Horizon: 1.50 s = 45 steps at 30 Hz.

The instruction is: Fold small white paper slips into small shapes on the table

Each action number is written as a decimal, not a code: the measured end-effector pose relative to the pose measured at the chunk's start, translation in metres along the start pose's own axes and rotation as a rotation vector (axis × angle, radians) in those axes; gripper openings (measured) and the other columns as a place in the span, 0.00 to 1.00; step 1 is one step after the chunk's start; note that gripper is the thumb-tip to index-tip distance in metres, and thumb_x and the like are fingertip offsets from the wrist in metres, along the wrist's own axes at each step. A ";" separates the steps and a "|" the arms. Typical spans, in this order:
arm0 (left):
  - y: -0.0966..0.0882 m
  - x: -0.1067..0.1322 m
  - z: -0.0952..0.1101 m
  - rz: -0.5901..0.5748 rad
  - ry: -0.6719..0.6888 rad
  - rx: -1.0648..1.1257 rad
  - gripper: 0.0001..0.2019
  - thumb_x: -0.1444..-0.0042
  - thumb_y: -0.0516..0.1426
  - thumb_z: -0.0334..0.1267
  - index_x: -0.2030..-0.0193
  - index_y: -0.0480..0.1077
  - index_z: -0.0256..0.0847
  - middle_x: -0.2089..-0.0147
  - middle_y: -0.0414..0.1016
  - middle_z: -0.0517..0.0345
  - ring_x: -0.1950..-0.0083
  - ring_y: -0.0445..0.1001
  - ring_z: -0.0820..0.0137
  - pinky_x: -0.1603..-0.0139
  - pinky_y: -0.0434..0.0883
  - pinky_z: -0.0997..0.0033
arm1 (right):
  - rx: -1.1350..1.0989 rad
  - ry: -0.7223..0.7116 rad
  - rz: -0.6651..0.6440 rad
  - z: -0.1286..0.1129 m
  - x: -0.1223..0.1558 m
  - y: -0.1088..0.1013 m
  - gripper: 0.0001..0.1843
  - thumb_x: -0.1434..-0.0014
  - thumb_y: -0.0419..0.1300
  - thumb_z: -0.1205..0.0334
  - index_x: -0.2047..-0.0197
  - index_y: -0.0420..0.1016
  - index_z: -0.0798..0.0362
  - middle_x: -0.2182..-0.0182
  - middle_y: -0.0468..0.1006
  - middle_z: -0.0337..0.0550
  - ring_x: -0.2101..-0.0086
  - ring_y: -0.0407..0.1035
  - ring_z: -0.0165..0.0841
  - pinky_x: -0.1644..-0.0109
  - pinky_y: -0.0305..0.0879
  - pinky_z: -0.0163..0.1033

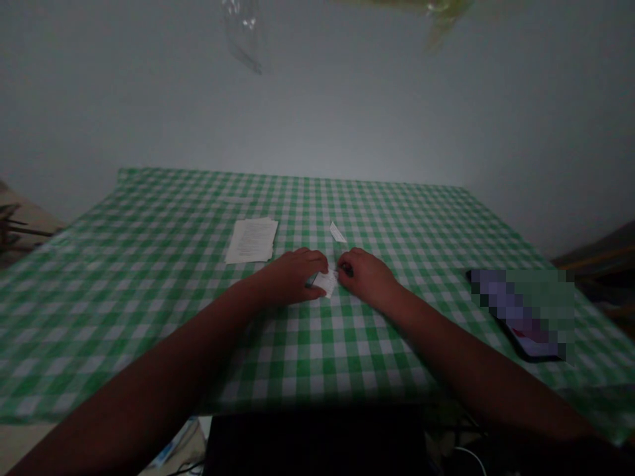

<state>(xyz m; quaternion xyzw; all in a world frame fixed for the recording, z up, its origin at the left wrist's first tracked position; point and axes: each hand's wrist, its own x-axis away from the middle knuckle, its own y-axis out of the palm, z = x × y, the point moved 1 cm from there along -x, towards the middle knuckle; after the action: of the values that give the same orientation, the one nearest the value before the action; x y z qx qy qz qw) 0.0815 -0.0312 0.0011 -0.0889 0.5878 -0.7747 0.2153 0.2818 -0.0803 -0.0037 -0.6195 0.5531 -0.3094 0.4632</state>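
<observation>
On a table with a green and white checked cloth [149, 291], my left hand [292, 277] and my right hand [364, 277] meet at the middle. Both are curled round a small folded piece of white paper [327, 283] held between them, just above or on the cloth. Something small and dark shows in my right hand's fingers; I cannot make it out. A small white scrap of paper [338, 232] lies just beyond the hands. A stack of white printed sheets [252, 240] lies to the far left of my left hand.
A dark phone [526, 330] lies near the table's right edge, its screen blurred out. A plain pale wall [317, 112] rises behind the table. Clear plastic [243, 33] hangs at the top. Dark objects and a white cable [471, 456] sit below the front edge.
</observation>
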 end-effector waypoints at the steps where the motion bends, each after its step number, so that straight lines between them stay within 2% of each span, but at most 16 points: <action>1: 0.000 0.000 0.000 0.005 0.003 0.009 0.20 0.43 0.62 0.44 0.46 0.69 0.40 0.43 0.71 0.52 0.43 0.68 0.61 0.41 0.65 0.59 | -0.015 -0.023 -0.007 -0.001 0.001 0.000 0.06 0.40 0.58 0.65 0.61 0.76 0.54 0.64 0.73 0.45 0.64 0.69 0.33 0.60 0.62 0.37; 4: 0.000 0.000 0.000 0.014 0.004 0.043 0.21 0.43 0.63 0.43 0.45 0.68 0.41 0.44 0.71 0.51 0.43 0.68 0.60 0.40 0.65 0.58 | -0.064 -0.092 -0.025 0.000 0.002 0.000 0.06 0.39 0.59 0.62 0.61 0.77 0.53 0.64 0.73 0.44 0.64 0.69 0.33 0.60 0.63 0.37; 8: -0.001 -0.001 -0.001 0.047 -0.005 0.089 0.24 0.46 0.65 0.43 0.44 0.67 0.41 0.43 0.71 0.49 0.42 0.68 0.59 0.40 0.65 0.56 | -0.135 -0.087 -0.013 0.004 0.002 0.002 0.08 0.44 0.65 0.60 0.62 0.76 0.54 0.63 0.73 0.43 0.66 0.68 0.32 0.62 0.63 0.37; 14: 0.001 -0.001 -0.004 0.067 -0.013 0.137 0.27 0.47 0.66 0.43 0.42 0.65 0.42 0.42 0.70 0.49 0.40 0.68 0.59 0.39 0.65 0.55 | -0.311 -0.097 0.057 0.005 0.001 0.002 0.05 0.47 0.65 0.68 0.66 0.72 0.53 0.68 0.72 0.38 0.69 0.66 0.29 0.64 0.61 0.35; 18: 0.001 -0.001 -0.003 0.090 0.010 0.158 0.27 0.46 0.65 0.42 0.41 0.65 0.42 0.43 0.71 0.50 0.41 0.68 0.60 0.39 0.65 0.56 | -0.388 -0.100 0.051 0.001 0.002 -0.001 0.05 0.46 0.63 0.69 0.68 0.70 0.52 0.72 0.72 0.35 0.71 0.66 0.28 0.67 0.60 0.35; 25: 0.001 -0.002 -0.006 0.150 -0.021 0.155 0.20 0.44 0.62 0.39 0.46 0.66 0.41 0.49 0.73 0.52 0.47 0.72 0.63 0.44 0.70 0.60 | -0.488 -0.056 0.071 -0.001 0.003 -0.001 0.03 0.44 0.60 0.68 0.67 0.70 0.51 0.73 0.74 0.35 0.73 0.68 0.29 0.67 0.62 0.36; 32: -0.003 -0.003 -0.011 0.259 0.006 0.111 0.14 0.40 0.59 0.38 0.48 0.69 0.41 0.48 0.72 0.51 0.45 0.71 0.64 0.42 0.69 0.60 | -0.600 -0.011 0.122 0.001 0.003 0.006 0.02 0.44 0.61 0.64 0.67 0.71 0.51 0.72 0.75 0.37 0.72 0.69 0.30 0.66 0.65 0.37; 38: -0.006 -0.005 -0.012 0.289 0.031 0.085 0.08 0.38 0.57 0.36 0.53 0.71 0.40 0.52 0.72 0.52 0.49 0.71 0.66 0.46 0.70 0.62 | -0.675 0.023 0.120 0.004 0.002 0.011 0.02 0.43 0.60 0.62 0.66 0.70 0.50 0.72 0.76 0.37 0.71 0.70 0.31 0.66 0.66 0.37; 41: -0.007 -0.005 -0.011 0.298 0.048 0.058 0.05 0.37 0.55 0.36 0.59 0.71 0.39 0.55 0.72 0.52 0.51 0.70 0.66 0.48 0.70 0.63 | -0.671 -0.018 0.098 0.001 0.003 0.009 0.02 0.42 0.59 0.64 0.63 0.71 0.50 0.71 0.76 0.37 0.70 0.71 0.30 0.64 0.67 0.37; 45: -0.010 -0.005 -0.008 0.264 0.061 0.029 0.07 0.35 0.52 0.35 0.60 0.71 0.39 0.57 0.73 0.51 0.53 0.70 0.65 0.50 0.70 0.63 | -0.509 -0.144 0.078 -0.003 0.005 0.003 0.11 0.43 0.61 0.67 0.55 0.73 0.50 0.68 0.74 0.37 0.69 0.69 0.30 0.62 0.67 0.37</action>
<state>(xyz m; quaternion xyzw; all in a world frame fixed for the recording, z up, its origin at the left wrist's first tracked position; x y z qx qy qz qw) 0.0804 -0.0203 0.0087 0.0160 0.5895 -0.7503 0.2988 0.2789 -0.0853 -0.0063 -0.7145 0.6023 -0.0975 0.3424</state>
